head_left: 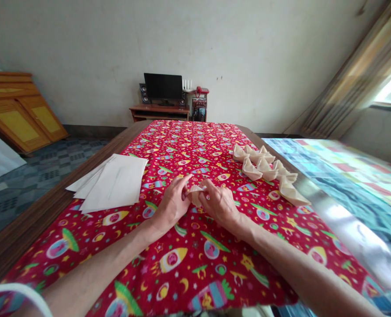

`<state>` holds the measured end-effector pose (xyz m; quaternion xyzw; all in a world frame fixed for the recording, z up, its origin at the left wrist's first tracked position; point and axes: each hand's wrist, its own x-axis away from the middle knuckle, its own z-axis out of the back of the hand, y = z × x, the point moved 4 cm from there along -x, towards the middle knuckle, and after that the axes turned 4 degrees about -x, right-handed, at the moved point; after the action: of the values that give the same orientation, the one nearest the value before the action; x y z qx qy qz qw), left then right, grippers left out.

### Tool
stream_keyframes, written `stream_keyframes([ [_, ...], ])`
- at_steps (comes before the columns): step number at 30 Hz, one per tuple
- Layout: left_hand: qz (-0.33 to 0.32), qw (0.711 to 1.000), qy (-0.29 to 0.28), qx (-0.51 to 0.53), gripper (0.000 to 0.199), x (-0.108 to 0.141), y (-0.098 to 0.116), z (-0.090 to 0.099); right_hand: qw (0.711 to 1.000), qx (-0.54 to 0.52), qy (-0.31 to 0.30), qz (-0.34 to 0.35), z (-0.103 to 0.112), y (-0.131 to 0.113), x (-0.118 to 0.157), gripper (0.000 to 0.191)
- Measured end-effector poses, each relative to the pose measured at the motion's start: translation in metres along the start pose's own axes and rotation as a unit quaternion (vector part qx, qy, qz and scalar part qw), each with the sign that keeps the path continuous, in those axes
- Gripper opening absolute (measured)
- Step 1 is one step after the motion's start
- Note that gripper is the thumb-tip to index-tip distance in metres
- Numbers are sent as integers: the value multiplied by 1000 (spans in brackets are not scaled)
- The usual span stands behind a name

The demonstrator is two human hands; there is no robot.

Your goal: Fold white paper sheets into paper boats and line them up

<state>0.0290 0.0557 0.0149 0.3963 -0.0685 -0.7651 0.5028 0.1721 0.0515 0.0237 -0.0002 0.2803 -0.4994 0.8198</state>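
Between my two hands, above the middle of the red patterned cloth (182, 259), is a small piece of folded off-white paper (195, 196). The fingers of my left hand (173, 198) pinch its left side. On its right side, my right hand (220, 202) grips it with curled fingers, which hide part of the fold. To the left lies a fanned stack of flat paper sheets (116, 185). Several folded paper boats (264, 167) stand in rows at the right, near the table's edge; the closest one (292, 191) sits apart at the front.
The cloth covers a brown wooden table (27, 237). Beyond its far end stand a monitor (163, 86), speakers and a red telephone (200, 90) on a desk. A bed with a checked cover (353, 176) adjoins on the right. A wooden cabinet (23, 110) is at left.
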Motion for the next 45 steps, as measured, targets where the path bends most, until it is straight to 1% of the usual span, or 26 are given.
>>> stream_keyframes([
  [3, -20, 1000, 14, 7, 33, -1, -4, -1, 1000, 18, 1, -1, 2, 5, 2, 16],
  [6, -41, 999, 2, 3, 20, 0, -4, -2, 999, 31, -14, 9, 4, 8, 4, 13],
  [8, -54, 998, -14, 1, 23, 2, -3, -3, 998, 49, -22, 12, 5, 8, 4, 15],
  [11, -69, 997, -31, -4, 32, 4, -1, -4, 997, 72, -24, 35, 4, 6, 4, 21],
  [14, -72, 997, -42, -6, 37, 5, -1, -4, 996, 61, -29, 64, 2, 4, 2, 22],
  [21, -73, 996, -49, 4, 38, 5, -2, -5, 999, 4, -25, 27, -5, 13, -6, 15],
  [30, -75, 996, -56, -4, 36, 4, -1, -6, 993, 96, -74, 8, -7, 4, -7, 19],
  [32, -80, 995, -61, -9, 33, 5, -2, -7, 987, 123, -102, 33, -8, 2, -7, 21],
  [34, -88, 993, -75, -20, 29, 6, -3, -7, 977, 151, -131, 81, -9, 0, -5, 22],
  [37, -113, 983, -124, -74, 25, 9, -1, -6, 960, 174, -153, 158, -6, -2, 1, 24],
  [40, -160, 958, -176, -163, 27, 13, 5, 0, 952, 176, -154, 200, -1, -1, 7, 24],
  [43, -200, 930, -196, -237, 26, 17, 11, 7, 950, 162, -149, 219, 4, 1, 11, 26],
  [45, -211, 919, -203, -265, 25, 19, 15, 11, 952, 146, -145, 225, 6, 4, 12, 27],
])
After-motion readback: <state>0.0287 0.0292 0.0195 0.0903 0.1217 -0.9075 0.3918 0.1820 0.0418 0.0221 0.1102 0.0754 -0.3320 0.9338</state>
